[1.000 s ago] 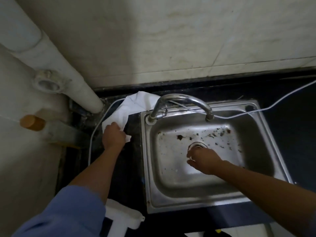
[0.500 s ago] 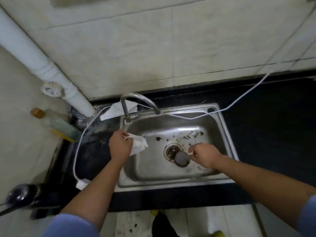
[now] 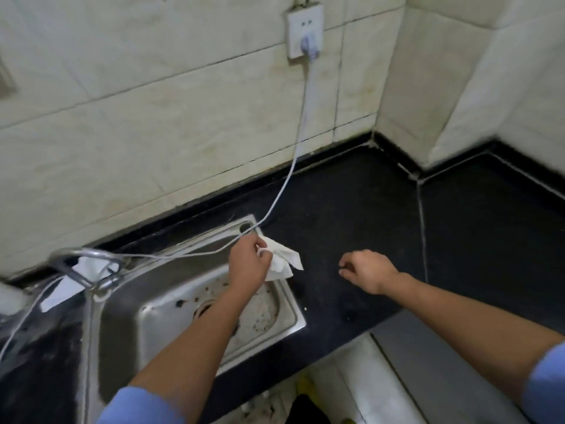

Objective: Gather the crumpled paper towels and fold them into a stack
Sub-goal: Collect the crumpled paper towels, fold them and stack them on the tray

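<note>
My left hand (image 3: 249, 264) grips a crumpled white paper towel (image 3: 282, 263) above the right rim of the steel sink (image 3: 293, 304), at the edge of the black counter (image 3: 360, 209). Over the counter to the right hovers my right hand (image 3: 365, 270), fingers loosely curled and holding nothing. A second white paper towel (image 3: 81, 275) lies behind the faucet (image 3: 79, 264) at the far left, partly hidden by it.
A white cable (image 3: 293, 166) runs from the wall socket (image 3: 304, 32) down across the sink's back rim to the left. Dirt specks lie around the sink's drain (image 3: 203, 309). Tiled walls form a corner at the back right. Floor shows below the counter edge.
My left hand carried the paper towel from the sink's left side across to its right rim. My right hand left the drain and rose over the counter. The view swung right.
</note>
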Demonstrator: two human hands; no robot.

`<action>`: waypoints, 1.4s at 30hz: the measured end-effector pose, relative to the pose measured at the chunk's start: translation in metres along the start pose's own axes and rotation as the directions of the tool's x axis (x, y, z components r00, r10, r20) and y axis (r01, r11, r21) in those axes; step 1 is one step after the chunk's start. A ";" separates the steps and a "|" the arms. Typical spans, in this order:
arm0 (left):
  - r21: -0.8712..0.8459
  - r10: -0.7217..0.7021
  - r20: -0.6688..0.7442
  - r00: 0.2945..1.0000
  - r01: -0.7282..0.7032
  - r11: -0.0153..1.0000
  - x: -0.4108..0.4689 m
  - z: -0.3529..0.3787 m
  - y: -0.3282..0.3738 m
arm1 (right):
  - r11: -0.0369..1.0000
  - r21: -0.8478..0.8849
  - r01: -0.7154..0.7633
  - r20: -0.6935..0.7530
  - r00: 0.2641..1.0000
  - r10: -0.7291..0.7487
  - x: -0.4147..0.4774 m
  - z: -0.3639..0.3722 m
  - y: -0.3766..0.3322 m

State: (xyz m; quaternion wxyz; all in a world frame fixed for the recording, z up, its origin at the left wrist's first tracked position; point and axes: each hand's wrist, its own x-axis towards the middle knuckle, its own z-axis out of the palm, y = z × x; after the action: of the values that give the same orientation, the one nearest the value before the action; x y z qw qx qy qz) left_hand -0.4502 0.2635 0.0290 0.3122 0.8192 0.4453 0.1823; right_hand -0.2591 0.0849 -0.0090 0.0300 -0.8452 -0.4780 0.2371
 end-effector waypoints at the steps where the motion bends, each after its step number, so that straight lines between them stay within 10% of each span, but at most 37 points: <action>1: -0.009 0.030 0.024 0.999 -0.030 1.000 0.008 0.015 0.013 | 1.000 0.008 -0.030 -0.004 1.000 0.030 -0.002 -0.003 0.015; 15: 0.202 0.169 0.658 0.734 -0.388 0.899 0.024 0.167 0.005 | 0.940 0.092 -0.329 0.106 0.942 0.319 -0.012 0.019 0.123; 25: 0.324 0.117 0.533 0.838 -0.330 0.887 0.020 0.188 -0.006 | 0.998 0.058 -0.009 -0.045 0.999 0.012 0.075 0.033 0.086; 28: 0.295 0.019 0.483 0.875 -0.183 0.938 0.024 0.188 -0.001 | 0.995 0.028 0.091 0.005 0.996 -0.092 0.100 0.035 0.080; 36: -0.080 -0.203 0.530 0.823 0.287 0.955 0.043 0.141 0.020 | 0.794 0.607 0.029 -0.098 0.994 0.039 0.092 0.003 0.104; 42: -0.240 -0.409 0.425 0.808 0.536 0.809 0.096 0.151 0.031 | 0.858 0.503 -0.103 0.049 0.995 0.090 0.151 -0.022 0.136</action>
State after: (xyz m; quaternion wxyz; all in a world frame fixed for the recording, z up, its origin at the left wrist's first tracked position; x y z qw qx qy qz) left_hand -0.2925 0.2792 -0.0597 0.5626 0.6300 0.5348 0.0233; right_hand -0.0768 0.1396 -0.0837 0.2325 -0.8280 -0.3567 0.3649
